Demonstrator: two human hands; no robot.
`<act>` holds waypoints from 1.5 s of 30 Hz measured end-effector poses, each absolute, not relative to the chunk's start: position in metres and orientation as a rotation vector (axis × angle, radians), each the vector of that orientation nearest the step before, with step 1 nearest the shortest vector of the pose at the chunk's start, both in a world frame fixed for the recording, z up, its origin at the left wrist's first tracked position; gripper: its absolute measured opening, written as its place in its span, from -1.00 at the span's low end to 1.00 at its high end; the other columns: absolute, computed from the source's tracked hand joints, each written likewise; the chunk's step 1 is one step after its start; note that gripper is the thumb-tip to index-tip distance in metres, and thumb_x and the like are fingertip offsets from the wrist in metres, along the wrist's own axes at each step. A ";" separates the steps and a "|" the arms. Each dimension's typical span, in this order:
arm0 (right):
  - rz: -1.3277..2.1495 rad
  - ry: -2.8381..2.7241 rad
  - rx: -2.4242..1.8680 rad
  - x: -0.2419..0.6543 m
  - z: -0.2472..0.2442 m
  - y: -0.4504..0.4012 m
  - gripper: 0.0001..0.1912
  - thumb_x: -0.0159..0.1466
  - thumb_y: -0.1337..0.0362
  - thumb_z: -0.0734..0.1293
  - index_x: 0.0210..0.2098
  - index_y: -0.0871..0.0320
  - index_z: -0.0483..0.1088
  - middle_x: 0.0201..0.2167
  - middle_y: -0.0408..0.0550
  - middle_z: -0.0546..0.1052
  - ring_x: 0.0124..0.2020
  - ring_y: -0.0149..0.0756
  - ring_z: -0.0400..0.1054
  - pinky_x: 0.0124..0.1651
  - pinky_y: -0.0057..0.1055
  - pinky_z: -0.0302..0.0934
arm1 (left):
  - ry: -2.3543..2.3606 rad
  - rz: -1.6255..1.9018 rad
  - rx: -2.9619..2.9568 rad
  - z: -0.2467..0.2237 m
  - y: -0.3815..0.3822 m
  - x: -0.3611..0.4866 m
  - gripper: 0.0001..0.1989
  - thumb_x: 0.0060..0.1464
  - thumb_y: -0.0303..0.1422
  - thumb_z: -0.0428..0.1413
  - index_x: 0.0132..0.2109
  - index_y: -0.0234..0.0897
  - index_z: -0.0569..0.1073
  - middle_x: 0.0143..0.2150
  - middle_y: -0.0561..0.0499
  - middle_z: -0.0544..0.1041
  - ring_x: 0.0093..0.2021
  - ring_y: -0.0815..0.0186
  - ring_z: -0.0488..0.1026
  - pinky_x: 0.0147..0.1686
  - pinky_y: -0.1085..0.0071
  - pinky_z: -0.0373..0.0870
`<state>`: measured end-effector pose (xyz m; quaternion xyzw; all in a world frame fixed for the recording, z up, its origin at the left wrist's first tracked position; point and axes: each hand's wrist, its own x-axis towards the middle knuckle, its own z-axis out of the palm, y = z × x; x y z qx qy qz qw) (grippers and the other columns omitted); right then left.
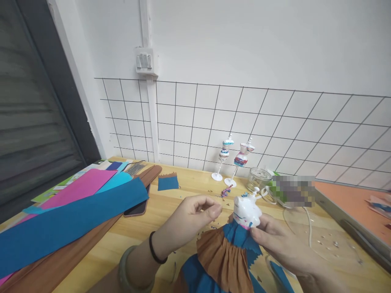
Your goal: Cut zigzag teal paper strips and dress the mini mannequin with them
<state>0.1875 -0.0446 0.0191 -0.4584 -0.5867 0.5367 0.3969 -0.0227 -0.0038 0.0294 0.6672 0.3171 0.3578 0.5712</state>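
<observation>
Wooden table (195,183); right hand (275,237) grasps the near mannequin (247,209); left hand (194,215) curled, whether pinching anything I can't tell; I'd hold lightly, sparing the pleated skirt (227,255).

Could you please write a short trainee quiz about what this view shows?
1. Which hand holds the skirted dress form?
2. True or false: the pink sheet lies on top of the dark blue strip.
3. How many decorated mannequins stand by the wall: (a) one, (b) two, (c) four?

Key: 1. The right hand. 2. False; the dark blue strip overlaps the pink sheet. 3. (b).
</observation>
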 end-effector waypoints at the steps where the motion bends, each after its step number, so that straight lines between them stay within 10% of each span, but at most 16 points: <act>1: 1.361 -1.485 -1.148 0.187 0.019 -0.045 -0.49 0.02 -0.07 0.36 -0.17 0.15 0.46 -0.28 0.05 0.52 -0.19 -0.11 0.33 -0.08 -0.16 0.17 | 0.756 0.835 1.580 0.029 -0.005 -0.022 -0.71 0.01 -0.15 0.06 -0.27 -0.30 0.47 -0.29 -0.04 0.50 -0.27 0.31 0.38 -0.26 0.41 0.30; 19: 1.232 -1.497 -1.195 0.159 0.037 -0.053 -0.64 0.18 0.09 0.29 -0.08 0.10 0.40 -0.08 0.01 0.49 -0.06 -0.12 0.34 0.03 -0.23 0.19 | 0.814 0.903 1.733 0.027 -0.013 -0.018 -0.74 -0.10 -0.35 0.17 -0.18 -0.18 0.42 -0.09 0.01 0.48 -0.05 0.22 0.35 -0.03 0.31 0.19; 36: 0.929 -1.670 -1.372 0.153 0.027 -0.054 -0.74 0.14 0.16 0.31 -0.20 0.11 0.44 -0.52 -0.14 0.44 -0.47 -0.29 0.30 -0.43 -0.43 0.22 | 0.667 0.858 1.630 0.027 0.001 -0.025 -0.73 -0.09 -0.43 0.15 -0.16 -0.27 0.36 -0.12 -0.07 0.45 -0.07 0.22 0.38 -0.07 0.31 0.29; 45: 0.995 -1.576 -1.315 0.146 0.024 -0.053 -0.80 0.15 0.16 0.27 -0.31 0.14 0.42 -0.47 -0.11 0.45 -0.33 -0.19 0.33 -0.29 -0.36 0.23 | 0.844 0.935 1.775 0.028 -0.003 -0.024 -0.76 -0.08 -0.34 0.16 -0.19 -0.19 0.41 -0.11 0.01 0.49 -0.03 0.19 0.35 0.06 0.23 0.15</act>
